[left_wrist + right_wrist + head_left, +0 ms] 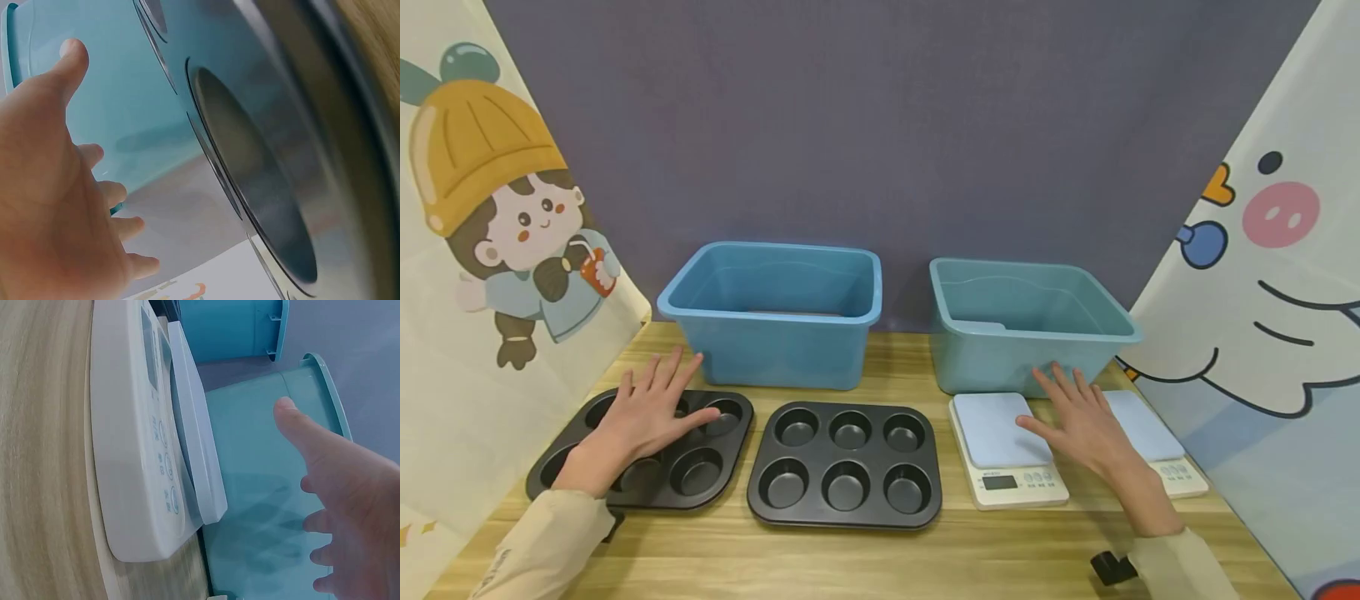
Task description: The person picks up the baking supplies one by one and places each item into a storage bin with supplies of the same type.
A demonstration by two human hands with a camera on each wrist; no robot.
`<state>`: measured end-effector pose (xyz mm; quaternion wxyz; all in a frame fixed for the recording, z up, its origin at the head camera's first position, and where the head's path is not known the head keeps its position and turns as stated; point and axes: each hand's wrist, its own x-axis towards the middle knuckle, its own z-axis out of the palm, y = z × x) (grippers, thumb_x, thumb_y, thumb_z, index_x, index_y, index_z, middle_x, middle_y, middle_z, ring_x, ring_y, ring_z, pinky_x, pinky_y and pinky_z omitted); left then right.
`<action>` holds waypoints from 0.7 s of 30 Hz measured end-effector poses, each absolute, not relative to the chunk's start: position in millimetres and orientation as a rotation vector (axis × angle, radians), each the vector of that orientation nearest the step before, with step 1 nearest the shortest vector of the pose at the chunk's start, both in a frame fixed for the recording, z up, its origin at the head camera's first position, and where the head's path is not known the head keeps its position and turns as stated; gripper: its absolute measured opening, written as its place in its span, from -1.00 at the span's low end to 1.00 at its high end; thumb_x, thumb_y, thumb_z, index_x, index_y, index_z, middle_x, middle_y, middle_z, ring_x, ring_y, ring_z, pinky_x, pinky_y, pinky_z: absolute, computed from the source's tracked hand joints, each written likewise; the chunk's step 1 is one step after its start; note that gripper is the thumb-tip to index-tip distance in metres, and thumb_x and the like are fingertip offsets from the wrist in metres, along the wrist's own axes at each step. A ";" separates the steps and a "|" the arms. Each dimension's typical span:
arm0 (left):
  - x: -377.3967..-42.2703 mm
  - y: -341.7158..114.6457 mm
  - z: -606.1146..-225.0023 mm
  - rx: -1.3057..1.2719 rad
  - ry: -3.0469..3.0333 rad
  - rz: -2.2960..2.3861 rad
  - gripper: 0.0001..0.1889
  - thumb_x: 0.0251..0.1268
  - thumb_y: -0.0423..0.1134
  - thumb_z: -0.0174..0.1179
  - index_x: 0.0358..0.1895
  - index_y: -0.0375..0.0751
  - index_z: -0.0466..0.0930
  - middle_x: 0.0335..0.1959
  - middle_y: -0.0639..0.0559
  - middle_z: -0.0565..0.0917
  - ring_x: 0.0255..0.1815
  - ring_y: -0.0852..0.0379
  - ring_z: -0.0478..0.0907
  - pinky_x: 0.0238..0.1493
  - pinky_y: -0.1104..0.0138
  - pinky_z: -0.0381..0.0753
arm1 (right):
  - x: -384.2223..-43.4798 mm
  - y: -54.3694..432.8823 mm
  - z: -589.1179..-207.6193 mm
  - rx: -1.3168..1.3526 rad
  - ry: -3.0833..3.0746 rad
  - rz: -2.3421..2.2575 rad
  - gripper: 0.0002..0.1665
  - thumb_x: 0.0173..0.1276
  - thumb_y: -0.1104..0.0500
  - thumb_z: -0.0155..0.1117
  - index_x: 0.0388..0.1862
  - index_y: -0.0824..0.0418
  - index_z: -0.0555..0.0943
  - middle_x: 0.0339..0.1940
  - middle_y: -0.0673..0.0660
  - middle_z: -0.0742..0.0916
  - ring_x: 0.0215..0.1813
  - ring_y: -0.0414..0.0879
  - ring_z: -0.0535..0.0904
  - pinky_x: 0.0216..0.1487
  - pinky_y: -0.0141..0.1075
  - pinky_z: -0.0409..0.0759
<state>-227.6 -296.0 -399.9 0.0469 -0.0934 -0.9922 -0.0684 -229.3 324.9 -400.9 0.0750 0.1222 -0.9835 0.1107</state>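
My left hand (pixel 643 412) hovers over a black six-cup muffin tin (pixel 730 442), fingers spread and holding nothing. The left wrist view shows a gap between the palm and that tin (pixel 300 156). On the right, my other hand (pixel 1078 425) is spread out between two white kitchen scales, the nearer one (pixel 1003 433) by its thumb and the farther one (pixel 1138 425) partly behind it. In the right wrist view the fingers stand apart from the scale (pixel 119 456). A second muffin tin (pixel 877 454) lies between the hands.
Behind the tins stands a blue plastic bin (pixel 782 354); a teal bin (pixel 992 371) is behind the scales, with something pale just visible inside. A grey-purple panel (pixel 880 125) closes off the back of the wooden table (pixel 850 567). Printed cartoon sheets flank both sides.
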 end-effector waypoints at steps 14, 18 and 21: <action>-239.9 -298.9 -380.7 -0.352 -2.630 -0.220 -0.40 0.28 0.02 0.30 0.26 -0.30 0.47 0.26 -0.35 0.50 0.26 -0.40 0.38 0.20 -0.28 0.29 | -233.7 314.3 -406.3 0.462 -2.580 0.400 -0.48 0.34 -0.01 0.36 0.16 0.27 0.60 0.10 0.29 0.69 0.15 0.30 0.56 0.08 0.22 0.49; -246.7 -299.5 -373.3 -0.332 -2.471 -0.422 -0.57 0.27 -0.18 0.31 0.13 -0.34 0.54 0.05 -0.35 0.62 0.07 -0.37 0.52 0.05 -0.25 0.41 | -233.9 307.7 -404.7 0.454 -2.618 0.463 -0.57 0.40 0.04 0.30 0.13 0.26 0.61 0.08 0.29 0.70 0.12 0.30 0.58 0.06 0.21 0.52; -250.1 -300.0 -369.1 -0.295 -2.409 -0.570 -0.63 0.33 -0.22 0.27 0.10 -0.36 0.54 0.02 -0.35 0.60 0.07 -0.34 0.50 0.06 -0.23 0.40 | -235.5 303.8 -404.2 0.467 -2.632 0.485 -0.59 0.42 0.05 0.27 0.13 0.26 0.61 0.08 0.27 0.71 0.12 0.28 0.58 0.08 0.19 0.51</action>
